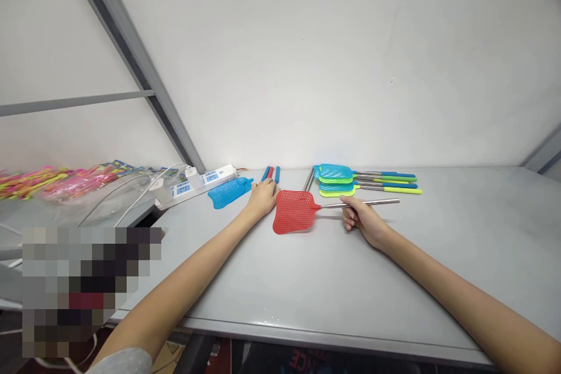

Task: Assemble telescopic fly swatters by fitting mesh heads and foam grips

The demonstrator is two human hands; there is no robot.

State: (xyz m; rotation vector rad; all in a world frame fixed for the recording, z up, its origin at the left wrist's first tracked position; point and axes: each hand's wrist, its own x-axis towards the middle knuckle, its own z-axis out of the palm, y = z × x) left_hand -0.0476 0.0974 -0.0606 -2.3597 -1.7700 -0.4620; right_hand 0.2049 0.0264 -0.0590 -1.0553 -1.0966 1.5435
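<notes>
Showing red on dark material below the front edge of the counter (328,286), some lettering (302,357) ends in what looks like "CE" — the characters around it are too unclear to read. Print on the colourful packets (81,184) at the far left is likewise too small to make out.

The right hand (363,219) is closed around the bare metal shaft of a red swatter (293,212), thumb along the top; the mesh head extends to the left of that hand, and the shaft's end sticks out to its right. The left hand (263,197) reaches just beyond the swatter head, fingers bunched at a red grip (270,172) lying between two blue grips (277,174) — I cannot tell whether it grasps one.

Just left of the left hand lies a blue swatter (230,193), with a white power strip (197,184) further left. Behind the right hand, blue, green and yellow swatters (335,172) are stacked, handles pointing right, beside bare metal rods (308,180).
</notes>
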